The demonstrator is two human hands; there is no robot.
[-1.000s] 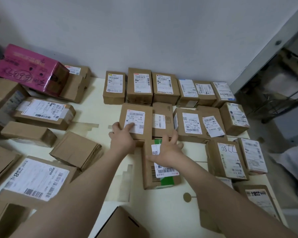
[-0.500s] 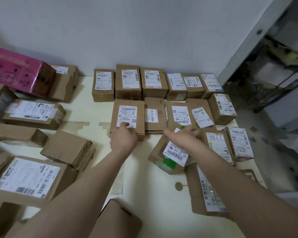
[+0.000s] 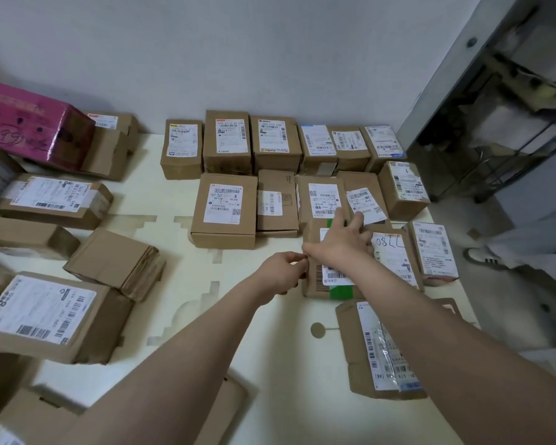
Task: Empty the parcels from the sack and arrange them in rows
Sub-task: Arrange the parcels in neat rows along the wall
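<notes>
A brown parcel with green tape (image 3: 314, 279) lies on the cream table (image 3: 270, 342), in the third row, left of the parcel marked 08LL (image 3: 395, 256). My right hand (image 3: 341, 242) lies flat on its top with fingers stretched toward the second row. My left hand (image 3: 283, 271) has its fingers curled at the parcel's left edge and pinches it. Behind stand a back row of several labelled parcels (image 3: 227, 141) along the wall and a second row (image 3: 223, 208) in front of it. No sack is in view.
Loose parcels lie unsorted on the left, among them a large one (image 3: 42, 316) and a pink box (image 3: 29, 123). Another parcel (image 3: 377, 348) sits near the table's right front. Right of the table are floor, a metal rack (image 3: 507, 130) and a person's shoe (image 3: 480, 256).
The green-taped parcel was turned straight and slid right against the 08LL parcel. My left hand left the second-row parcel and came to this parcel's left edge.
</notes>
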